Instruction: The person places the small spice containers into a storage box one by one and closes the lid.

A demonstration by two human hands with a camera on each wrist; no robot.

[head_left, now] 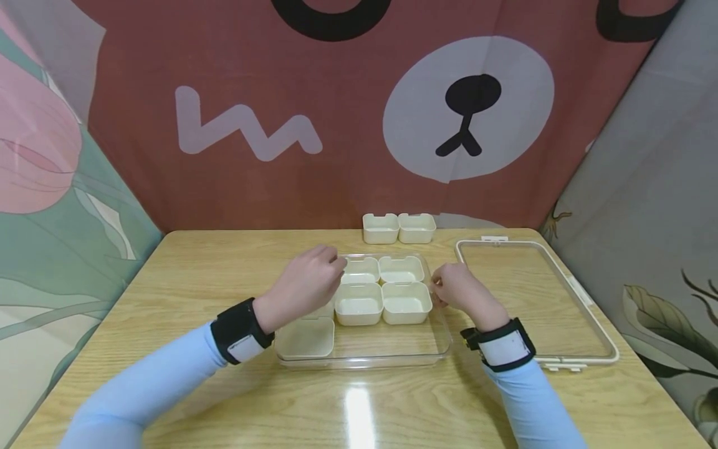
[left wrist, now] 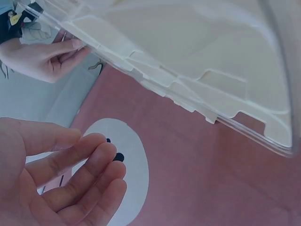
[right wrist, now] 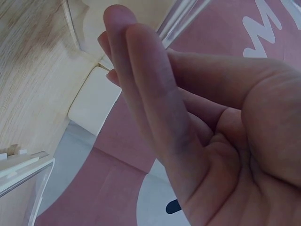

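Note:
A clear plastic tray (head_left: 364, 362) lies on the wooden table and holds several small cream boxes (head_left: 359, 304). My left hand (head_left: 308, 280) hovers over the tray's left half with its fingers (left wrist: 80, 174) loosely bent, and it holds nothing. My right hand (head_left: 457, 290) is at the tray's right rim, with fairly straight fingers (right wrist: 141, 80) touching the clear edge (right wrist: 181, 16). In the left wrist view the tray (left wrist: 188, 89) shows from the side, with the right hand (left wrist: 42, 59) at its far rim.
Two more cream boxes (head_left: 398, 227) stand side by side at the table's back edge. The tray's clear lid (head_left: 572, 360) lies flat to the right, near the table's right edge. Patterned curtains close in the table on three sides.

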